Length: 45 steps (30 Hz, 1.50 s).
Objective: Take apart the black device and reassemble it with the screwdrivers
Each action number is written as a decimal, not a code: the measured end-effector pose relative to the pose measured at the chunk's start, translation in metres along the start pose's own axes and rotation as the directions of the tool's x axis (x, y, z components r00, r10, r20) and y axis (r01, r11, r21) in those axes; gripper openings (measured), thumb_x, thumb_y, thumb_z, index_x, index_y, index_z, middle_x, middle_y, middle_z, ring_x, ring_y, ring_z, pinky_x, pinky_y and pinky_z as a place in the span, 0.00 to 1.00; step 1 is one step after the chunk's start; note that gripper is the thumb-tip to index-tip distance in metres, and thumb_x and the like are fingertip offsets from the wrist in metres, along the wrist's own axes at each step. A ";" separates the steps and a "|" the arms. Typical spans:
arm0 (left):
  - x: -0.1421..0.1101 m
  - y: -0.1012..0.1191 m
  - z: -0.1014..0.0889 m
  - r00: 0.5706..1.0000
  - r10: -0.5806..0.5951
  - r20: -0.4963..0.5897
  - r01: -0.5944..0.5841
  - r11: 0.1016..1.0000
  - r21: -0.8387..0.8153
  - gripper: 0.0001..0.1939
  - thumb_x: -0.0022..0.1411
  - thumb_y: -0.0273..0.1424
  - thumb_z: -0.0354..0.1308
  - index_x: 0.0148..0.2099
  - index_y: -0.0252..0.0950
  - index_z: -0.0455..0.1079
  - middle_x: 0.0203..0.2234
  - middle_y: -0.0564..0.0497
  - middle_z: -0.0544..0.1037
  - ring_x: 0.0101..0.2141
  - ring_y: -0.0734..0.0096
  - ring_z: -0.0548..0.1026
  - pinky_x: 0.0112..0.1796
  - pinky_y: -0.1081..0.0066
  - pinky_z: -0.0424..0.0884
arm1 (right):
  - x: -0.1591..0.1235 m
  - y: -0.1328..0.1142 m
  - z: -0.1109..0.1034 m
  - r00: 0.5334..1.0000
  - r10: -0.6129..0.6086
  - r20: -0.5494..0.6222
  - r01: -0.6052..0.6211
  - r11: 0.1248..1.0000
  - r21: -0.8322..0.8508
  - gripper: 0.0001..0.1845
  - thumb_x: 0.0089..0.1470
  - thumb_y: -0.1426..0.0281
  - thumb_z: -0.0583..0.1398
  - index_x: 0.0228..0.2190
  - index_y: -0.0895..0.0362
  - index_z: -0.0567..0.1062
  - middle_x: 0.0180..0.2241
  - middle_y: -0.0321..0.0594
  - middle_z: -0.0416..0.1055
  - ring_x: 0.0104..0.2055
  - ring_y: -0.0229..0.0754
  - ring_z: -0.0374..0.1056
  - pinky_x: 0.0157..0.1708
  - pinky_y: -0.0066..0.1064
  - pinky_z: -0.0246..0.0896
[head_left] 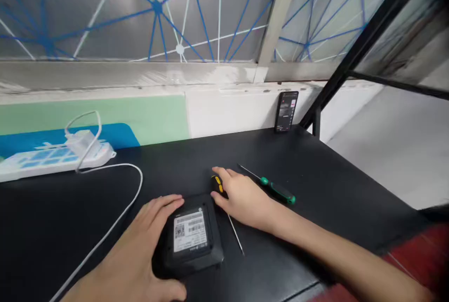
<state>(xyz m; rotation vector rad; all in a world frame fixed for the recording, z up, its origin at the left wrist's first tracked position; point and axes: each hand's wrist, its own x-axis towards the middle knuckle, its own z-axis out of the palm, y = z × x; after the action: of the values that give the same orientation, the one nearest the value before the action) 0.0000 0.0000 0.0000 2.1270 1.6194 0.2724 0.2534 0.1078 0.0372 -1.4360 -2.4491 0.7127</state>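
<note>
My left hand (140,241) grips a small black box (216,246) from its left side, fingers on the far edge and thumb at the near side. A white label (191,231) with a QR code and barcodes covers its upward face. Just right of the box, my right hand (242,196) is closed over the black-and-yellow handle of a screwdriver (235,234), whose thin shaft points toward me. Beyond that hand, a second screwdriver (278,191) with a green and black handle lies on the black table (175,166).
A white power strip (52,159) with a plugged-in charger (82,143) stands at the back left. Its white cable (140,180) curves across the table toward me. A phone (286,111) leans against the wall at the back right, near a black metal frame (336,77).
</note>
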 end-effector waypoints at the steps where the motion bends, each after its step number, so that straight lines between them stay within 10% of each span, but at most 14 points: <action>1: 0.002 0.000 0.000 1.000 0.023 -0.006 -0.023 1.000 0.005 0.59 0.43 0.40 0.75 0.72 0.49 0.48 0.71 0.45 0.55 0.69 0.38 0.56 0.66 0.38 0.57 | 0.001 0.002 0.001 1.000 0.004 0.014 -0.004 1.000 -0.022 0.29 0.59 0.68 0.58 0.60 0.66 0.69 0.46 0.60 0.76 0.47 0.61 0.75 0.48 0.48 0.66; 8: 0.006 0.004 0.003 0.994 0.095 -0.058 -0.096 0.995 -0.030 0.55 0.51 0.42 0.70 0.74 0.42 0.45 0.70 0.38 0.56 0.68 0.38 0.57 0.65 0.38 0.59 | 0.000 0.013 -0.012 0.987 0.009 -0.163 0.029 0.973 0.231 0.20 0.61 0.67 0.57 0.54 0.55 0.66 0.30 0.33 0.68 0.30 0.39 0.72 0.35 0.35 0.69; 13: 0.006 0.006 0.002 0.991 0.113 -0.067 -0.119 0.989 -0.086 0.55 0.50 0.42 0.71 0.73 0.41 0.46 0.68 0.37 0.58 0.67 0.38 0.59 0.65 0.40 0.61 | -0.016 -0.006 -0.022 0.891 -0.009 -0.454 0.355 0.639 0.683 0.21 0.59 0.63 0.63 0.50 0.48 0.62 0.39 0.34 0.71 0.29 0.36 0.75 0.31 0.34 0.75; 16: 0.007 0.004 0.001 0.990 0.124 -0.067 -0.129 0.988 -0.089 0.56 0.50 0.43 0.71 0.74 0.41 0.46 0.69 0.38 0.57 0.68 0.37 0.58 0.65 0.40 0.61 | -0.017 -0.009 -0.020 0.866 0.019 -0.499 0.340 0.708 0.618 0.27 0.58 0.63 0.64 0.56 0.46 0.60 0.40 0.35 0.73 0.30 0.37 0.75 0.32 0.34 0.75; 22: 0.006 0.000 0.001 0.989 0.135 -0.063 -0.139 0.988 -0.070 0.56 0.52 0.45 0.70 0.75 0.42 0.45 0.70 0.39 0.57 0.68 0.38 0.58 0.65 0.41 0.61 | -0.002 0.017 0.001 0.971 0.090 -0.219 -0.083 0.996 0.044 0.17 0.55 0.68 0.62 0.48 0.57 0.72 0.26 0.32 0.70 0.27 0.37 0.69 0.32 0.32 0.66; 31: 0.007 0.001 -0.001 0.991 0.122 -0.060 -0.125 0.990 -0.063 0.55 0.52 0.44 0.70 0.75 0.42 0.47 0.70 0.40 0.57 0.68 0.40 0.58 0.66 0.43 0.61 | -0.023 0.019 0.006 0.956 0.083 -0.280 -0.143 0.969 -0.202 0.22 0.66 0.59 0.55 0.52 0.61 0.74 0.43 0.51 0.74 0.44 0.53 0.74 0.48 0.44 0.67; 35: 0.007 0.001 -0.004 0.993 0.119 -0.017 -0.120 0.991 -0.057 0.56 0.53 0.45 0.69 0.76 0.42 0.43 0.71 0.40 0.55 0.69 0.42 0.56 0.66 0.44 0.59 | -0.051 0.064 -0.008 0.928 0.077 -0.364 -0.293 0.755 -0.587 0.24 0.66 0.57 0.55 0.49 0.65 0.76 0.45 0.57 0.73 0.48 0.64 0.71 0.48 0.53 0.67; 39: 0.005 0.001 -0.012 0.995 0.093 0.031 -0.091 0.993 -0.072 0.57 0.54 0.46 0.68 0.76 0.42 0.40 0.72 0.40 0.53 0.70 0.41 0.55 0.66 0.44 0.59 | -0.073 0.089 -0.023 0.948 0.168 -0.271 -0.277 0.855 -0.439 0.19 0.68 0.61 0.54 0.46 0.63 0.76 0.44 0.53 0.76 0.46 0.56 0.74 0.47 0.45 0.70; 45: 0.002 0.002 -0.022 0.995 0.083 0.059 -0.078 0.993 -0.084 0.58 0.53 0.46 0.69 0.76 0.40 0.41 0.72 0.40 0.50 0.70 0.40 0.53 0.67 0.46 0.59 | -0.102 0.052 -0.065 0.995 0.030 0.099 -0.033 0.999 0.033 0.16 0.62 0.52 0.60 0.44 0.46 0.81 0.45 0.32 0.82 0.45 0.42 0.78 0.45 0.29 0.71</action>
<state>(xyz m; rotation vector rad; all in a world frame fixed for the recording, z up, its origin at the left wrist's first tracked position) -0.0070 0.0065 0.0197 2.1209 1.4646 0.2890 0.3711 0.0607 0.0726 -1.4632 -2.4783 0.8475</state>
